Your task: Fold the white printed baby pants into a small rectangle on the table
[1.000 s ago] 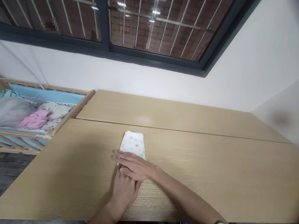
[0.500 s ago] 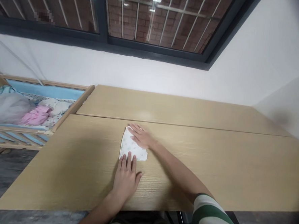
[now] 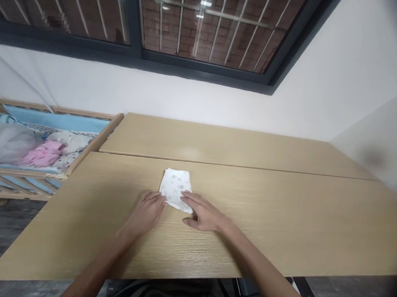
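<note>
A small folded white cloth [image 3: 175, 185] with a faint print lies flat on the wooden tabletop [image 3: 265, 215]. At its lower left corner, my left hand [image 3: 147, 211] has its fingers drawn together, pinching the edge. My right hand [image 3: 203, 211] rests at the lower right side, fingertips laid on the cloth and thumb spread away on the wood. The cloth's right lower part is partly covered by those fingers.
To the left stands a wooden crib [image 3: 98, 138] with blue lining, pink clothing [image 3: 45, 152] and white bedding inside. A seam runs across the tabletop. Behind it are a white wall [image 3: 201, 99] and a dark-framed window [image 3: 206, 68] with bars.
My right hand has moved from the cloth's top down to its lower right. My left hand has shifted left and up to the lower left corner, its fingers closing. The cloth's outline has changed.
</note>
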Motion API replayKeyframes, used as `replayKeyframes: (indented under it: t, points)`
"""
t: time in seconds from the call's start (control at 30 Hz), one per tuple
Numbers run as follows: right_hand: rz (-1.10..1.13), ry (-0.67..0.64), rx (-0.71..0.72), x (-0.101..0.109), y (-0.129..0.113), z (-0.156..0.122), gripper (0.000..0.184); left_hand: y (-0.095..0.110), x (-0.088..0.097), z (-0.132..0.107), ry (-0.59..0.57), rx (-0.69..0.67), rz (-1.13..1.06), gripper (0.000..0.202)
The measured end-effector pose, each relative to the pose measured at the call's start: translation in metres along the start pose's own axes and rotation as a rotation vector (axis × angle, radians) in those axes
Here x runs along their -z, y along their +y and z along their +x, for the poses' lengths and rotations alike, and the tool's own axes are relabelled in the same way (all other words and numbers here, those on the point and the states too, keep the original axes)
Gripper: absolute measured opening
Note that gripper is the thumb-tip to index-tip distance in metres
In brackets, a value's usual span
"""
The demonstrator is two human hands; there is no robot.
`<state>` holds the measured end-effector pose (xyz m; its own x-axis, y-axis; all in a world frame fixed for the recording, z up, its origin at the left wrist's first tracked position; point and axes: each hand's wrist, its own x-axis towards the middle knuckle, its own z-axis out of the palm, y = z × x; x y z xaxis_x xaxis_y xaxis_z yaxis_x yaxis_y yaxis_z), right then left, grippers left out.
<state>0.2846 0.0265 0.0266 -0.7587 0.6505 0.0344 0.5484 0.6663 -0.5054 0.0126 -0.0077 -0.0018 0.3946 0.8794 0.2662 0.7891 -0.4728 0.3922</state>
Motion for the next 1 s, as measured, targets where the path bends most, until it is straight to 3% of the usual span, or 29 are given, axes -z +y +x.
replayKeyframes:
  t: [0.1,0.2,0.33,0.5,0.67,0.73,0.8,0.9,1.0]
  points:
    - [0.101,0.102,-0.009,0.001,0.0,0.004,0.032,-0.005,0.011,0.004,-0.044,0.09,-0.152,0.039]
    - [0.239,0.18,-0.104,0.005,0.004,0.016,0.022,-0.015,0.021,0.01,-0.09,0.157,-0.271,0.038]
    - [0.326,0.296,-0.223,0.002,0.015,0.037,0.028,-0.026,0.015,0.028,-0.087,0.289,-0.374,0.04]
    - [0.261,0.561,-0.383,-0.018,0.031,0.059,0.027,-0.028,-0.008,0.055,0.015,0.468,-0.279,0.042]
    - [0.069,0.661,-0.512,-0.027,0.039,0.061,0.043,-0.025,-0.011,0.062,0.046,0.49,-0.122,0.038]
    - [-0.043,0.691,-0.475,-0.025,0.034,0.061,0.051,-0.021,-0.01,0.061,0.08,0.474,-0.073,0.041]
    - [-0.146,0.652,-0.314,-0.023,0.025,0.061,0.054,-0.013,-0.013,0.061,0.122,0.379,-0.042,0.053]
    - [-0.228,0.439,-0.048,-0.025,0.012,0.065,0.06,-0.001,-0.027,0.061,0.122,0.153,-0.003,0.07]
    - [-0.247,0.277,0.002,-0.031,0.011,0.067,0.066,0.003,-0.044,0.057,0.077,0.074,0.096,0.074]
